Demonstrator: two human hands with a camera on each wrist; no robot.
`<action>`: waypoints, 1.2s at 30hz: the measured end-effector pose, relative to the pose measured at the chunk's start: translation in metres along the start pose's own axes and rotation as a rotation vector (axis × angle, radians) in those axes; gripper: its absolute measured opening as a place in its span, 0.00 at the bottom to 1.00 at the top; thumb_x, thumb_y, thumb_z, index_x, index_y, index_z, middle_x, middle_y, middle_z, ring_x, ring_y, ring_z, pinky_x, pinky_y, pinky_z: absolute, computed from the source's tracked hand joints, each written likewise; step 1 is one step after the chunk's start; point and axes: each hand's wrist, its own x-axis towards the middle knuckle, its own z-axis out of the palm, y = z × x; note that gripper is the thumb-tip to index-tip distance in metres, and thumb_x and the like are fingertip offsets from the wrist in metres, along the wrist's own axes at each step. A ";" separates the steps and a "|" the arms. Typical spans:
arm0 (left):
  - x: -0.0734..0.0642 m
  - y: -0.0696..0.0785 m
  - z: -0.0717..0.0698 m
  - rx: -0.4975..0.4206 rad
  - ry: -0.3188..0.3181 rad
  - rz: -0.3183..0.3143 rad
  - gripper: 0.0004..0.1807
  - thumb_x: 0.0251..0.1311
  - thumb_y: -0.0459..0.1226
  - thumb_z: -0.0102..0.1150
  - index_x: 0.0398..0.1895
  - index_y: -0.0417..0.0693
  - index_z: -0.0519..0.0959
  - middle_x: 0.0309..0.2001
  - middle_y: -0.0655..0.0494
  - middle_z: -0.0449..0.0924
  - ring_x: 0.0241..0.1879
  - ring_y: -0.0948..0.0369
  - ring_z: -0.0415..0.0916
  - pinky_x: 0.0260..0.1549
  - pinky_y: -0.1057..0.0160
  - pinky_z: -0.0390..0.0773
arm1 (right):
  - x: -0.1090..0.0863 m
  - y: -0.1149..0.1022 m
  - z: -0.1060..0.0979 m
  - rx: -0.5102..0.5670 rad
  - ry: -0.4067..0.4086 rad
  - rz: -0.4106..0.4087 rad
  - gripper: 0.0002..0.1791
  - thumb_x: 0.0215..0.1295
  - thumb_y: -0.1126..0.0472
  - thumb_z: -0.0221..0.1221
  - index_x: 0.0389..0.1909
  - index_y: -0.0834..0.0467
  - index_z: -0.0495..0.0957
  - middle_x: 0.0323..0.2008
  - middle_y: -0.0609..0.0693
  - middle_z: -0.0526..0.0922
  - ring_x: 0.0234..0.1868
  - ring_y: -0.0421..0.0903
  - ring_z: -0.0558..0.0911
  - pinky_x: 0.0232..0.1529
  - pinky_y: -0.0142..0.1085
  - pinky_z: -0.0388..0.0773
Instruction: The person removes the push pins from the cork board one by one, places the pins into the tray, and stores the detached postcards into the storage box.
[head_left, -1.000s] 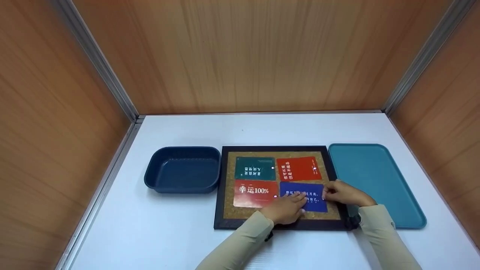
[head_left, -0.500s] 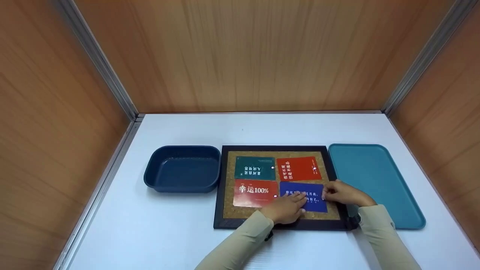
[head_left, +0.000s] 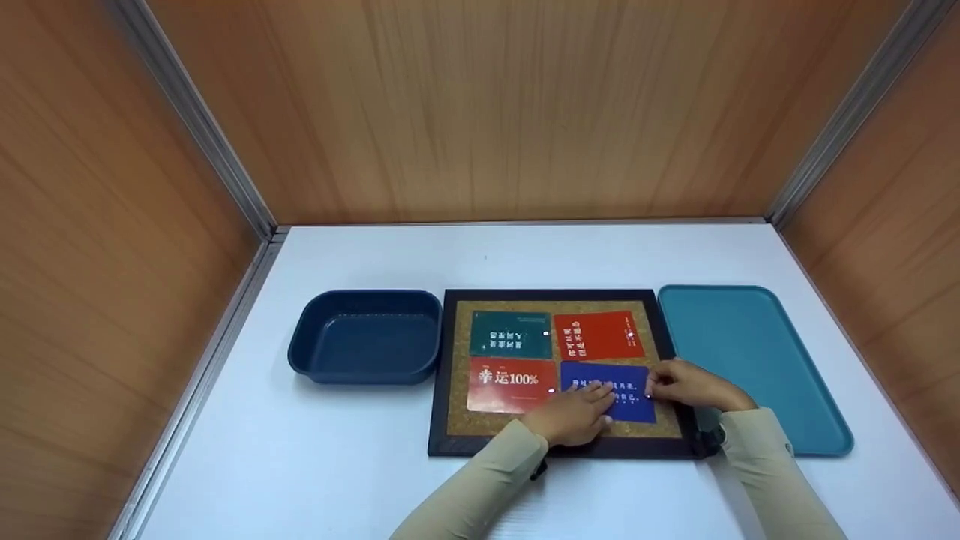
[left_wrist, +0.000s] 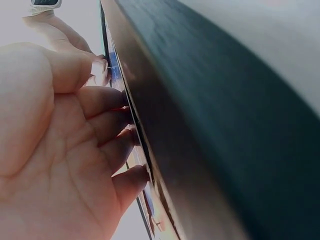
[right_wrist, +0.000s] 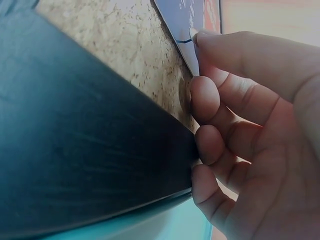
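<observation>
A blue card (head_left: 631,382) with white writing lies at the lower right of a dark-framed cork board (head_left: 667,429). My left hand (head_left: 571,417) rests on this card's left part, its fingers extended and fingertips down on the surface. At the card's right edge, my right hand (head_left: 691,385) pinches a small white-headed pushpin (right_wrist: 194,35) between thumb and forefinger. The pin's thin shaft shows against the card in the right wrist view; its head is mostly hidden by the fingers. My other right fingers are curled beside the frame.
A green card (head_left: 510,335), a red card (head_left: 598,336) and another red card (head_left: 510,385) lie on the cork, each with a white pin head near its right edge. A deep blue dish (head_left: 364,375) stands left of the board, a teal tray (head_left: 750,337) right.
Both hands keep their places on the blue card. The whole head view has shifted very slightly; nothing else has visibly moved.
</observation>
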 end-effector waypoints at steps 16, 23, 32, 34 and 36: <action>0.000 0.001 -0.001 0.002 -0.006 0.001 0.29 0.74 0.54 0.32 0.75 0.62 0.52 0.76 0.70 0.46 0.76 0.67 0.42 0.73 0.64 0.49 | -0.003 0.001 -0.005 0.055 0.017 0.055 0.10 0.68 0.58 0.57 0.34 0.62 0.79 0.30 0.50 0.77 0.29 0.40 0.72 0.29 0.29 0.69; -0.001 0.000 -0.001 -0.003 -0.010 -0.002 0.29 0.74 0.54 0.32 0.76 0.62 0.52 0.76 0.70 0.46 0.76 0.67 0.42 0.73 0.64 0.49 | -0.003 0.003 -0.005 0.056 0.026 0.065 0.10 0.69 0.58 0.56 0.35 0.61 0.79 0.30 0.50 0.78 0.30 0.40 0.73 0.30 0.29 0.71; -0.001 0.001 -0.002 0.003 -0.010 -0.007 0.29 0.74 0.54 0.32 0.75 0.63 0.52 0.76 0.71 0.45 0.76 0.67 0.42 0.73 0.64 0.50 | -0.006 0.000 -0.007 0.104 0.047 0.060 0.11 0.69 0.58 0.56 0.36 0.64 0.78 0.32 0.52 0.79 0.31 0.40 0.73 0.31 0.29 0.71; -0.001 0.001 -0.002 0.005 -0.010 -0.007 0.29 0.74 0.54 0.32 0.75 0.63 0.52 0.76 0.71 0.45 0.76 0.67 0.42 0.73 0.64 0.50 | -0.006 -0.001 -0.008 0.118 0.051 0.056 0.11 0.69 0.59 0.56 0.36 0.64 0.78 0.33 0.53 0.79 0.32 0.40 0.73 0.32 0.28 0.72; -0.001 0.001 -0.002 0.011 -0.007 -0.008 0.29 0.74 0.54 0.33 0.75 0.63 0.52 0.76 0.71 0.46 0.75 0.67 0.43 0.73 0.64 0.50 | -0.007 0.000 -0.010 0.130 0.053 0.047 0.11 0.69 0.60 0.55 0.36 0.65 0.77 0.35 0.54 0.80 0.33 0.39 0.73 0.33 0.28 0.72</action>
